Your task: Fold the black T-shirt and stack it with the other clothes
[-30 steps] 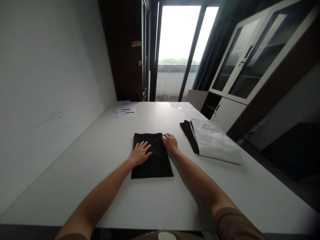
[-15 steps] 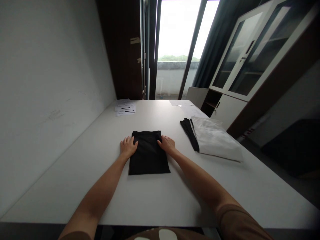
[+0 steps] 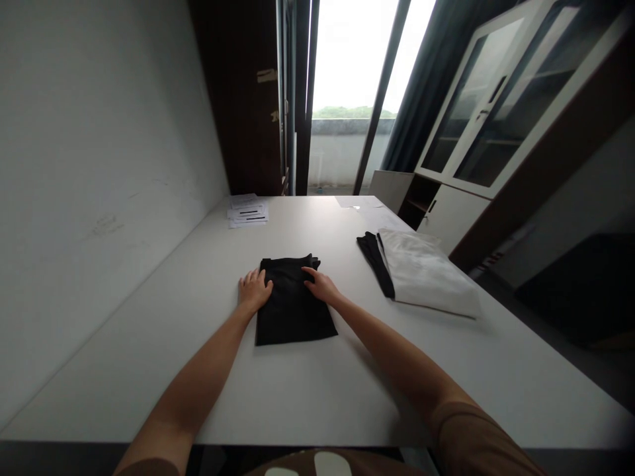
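Observation:
A folded black garment (image 3: 292, 311) lies flat on the white table in front of me, its lower edge toward me; what kind of garment I cannot tell. On its left edge rests my left hand (image 3: 254, 289), fingers spread, partly on the cloth and partly on the tabletop. My right hand (image 3: 320, 285) grips the cloth near the upper right corner, thumb and fingers closed on a fold. There the top edge is bunched and raised, with layers showing behind it.
To the right lie a folded white cloth (image 3: 421, 271) and a narrow folded black cloth (image 3: 377, 264). Papers (image 3: 248, 211) sit at the far left of the table (image 3: 278, 403). A wall (image 3: 109, 198) borders the left side; a glass-doored cabinet (image 3: 476, 119) stands at the right.
My right hand has moved left, drawing the garment's upper right corner inward, so the top edge is now bunched. My left hand has stayed in place.

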`<state>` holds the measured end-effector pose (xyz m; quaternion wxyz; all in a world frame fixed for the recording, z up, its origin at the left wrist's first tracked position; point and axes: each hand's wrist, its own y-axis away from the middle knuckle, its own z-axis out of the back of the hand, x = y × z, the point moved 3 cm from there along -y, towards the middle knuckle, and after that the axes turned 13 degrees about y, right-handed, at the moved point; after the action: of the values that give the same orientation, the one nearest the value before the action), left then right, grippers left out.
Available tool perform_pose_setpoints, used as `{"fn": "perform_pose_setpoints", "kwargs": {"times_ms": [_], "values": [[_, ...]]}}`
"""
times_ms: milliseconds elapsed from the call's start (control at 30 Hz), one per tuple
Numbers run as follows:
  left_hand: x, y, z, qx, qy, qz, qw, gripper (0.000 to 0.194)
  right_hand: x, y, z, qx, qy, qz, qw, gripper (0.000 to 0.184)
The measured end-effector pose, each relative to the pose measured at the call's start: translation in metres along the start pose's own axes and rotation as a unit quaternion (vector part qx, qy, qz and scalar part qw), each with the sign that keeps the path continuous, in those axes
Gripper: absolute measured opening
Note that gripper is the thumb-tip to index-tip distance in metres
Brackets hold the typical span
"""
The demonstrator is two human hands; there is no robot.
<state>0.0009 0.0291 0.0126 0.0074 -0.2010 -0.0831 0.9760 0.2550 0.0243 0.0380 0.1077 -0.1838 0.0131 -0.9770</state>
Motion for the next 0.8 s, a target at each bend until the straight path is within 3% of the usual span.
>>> {"fn": "perform_pose_setpoints", "kwargs": {"times_ms": [300,433,633,800], "values": [[-0.002,0.001,0.003,-0.002,0.001,-0.006,1.000,0.057,-0.004,-0.002,-0.003,-0.020,-0.082,0.026,0.996,0.058],[-0.002,0.001,0.006,-0.016,-0.008,-0.010,1.000,0.054,0.001,-0.004,0.014,-0.037,-0.141,0.052,0.988,0.059],[0.001,0.001,0.004,-0.018,-0.031,-0.022,0.999,0.049,-0.002,-0.010,0.087,-0.123,-0.212,0.123,0.962,0.066],[0.003,0.002,0.001,-0.017,-0.027,-0.020,0.999,0.053,-0.048,-0.021,0.167,-0.163,-0.214,0.134,0.954,0.062]]}}
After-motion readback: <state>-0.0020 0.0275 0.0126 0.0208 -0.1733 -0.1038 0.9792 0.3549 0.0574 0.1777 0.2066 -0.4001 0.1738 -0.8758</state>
